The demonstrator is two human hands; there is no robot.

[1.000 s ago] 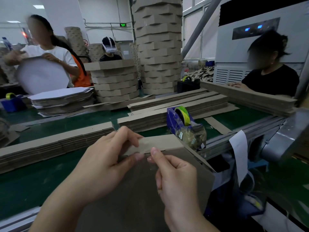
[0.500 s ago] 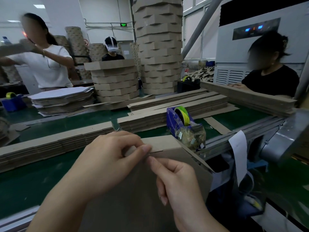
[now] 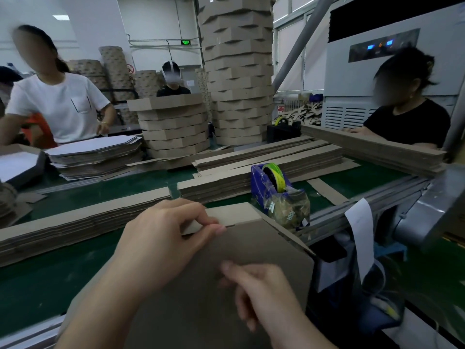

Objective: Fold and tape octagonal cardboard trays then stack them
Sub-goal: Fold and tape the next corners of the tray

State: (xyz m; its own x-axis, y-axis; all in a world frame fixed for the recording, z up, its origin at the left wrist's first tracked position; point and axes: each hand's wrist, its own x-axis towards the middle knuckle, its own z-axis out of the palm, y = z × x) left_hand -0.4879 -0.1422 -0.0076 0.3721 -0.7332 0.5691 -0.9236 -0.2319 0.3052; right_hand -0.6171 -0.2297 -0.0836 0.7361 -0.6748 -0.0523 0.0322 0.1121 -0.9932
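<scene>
Cardboard tray, half-formed, stands tilted just on the near side of the tape dispenser, close enough, I judge, to pull a strip without letting go. Left hand pinches the folded rim flap between thumb and forefinger, likely keeping the joint closed for taping. Right hand, nearer than the dispenser, lies over the panel with fingers curled; whether it holds anything cannot be told.

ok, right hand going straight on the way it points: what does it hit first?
Probably the left hand, which pinches the flap of the cardboard tray. The right hand points up-left across the tray; its height over it is unclear.
</scene>
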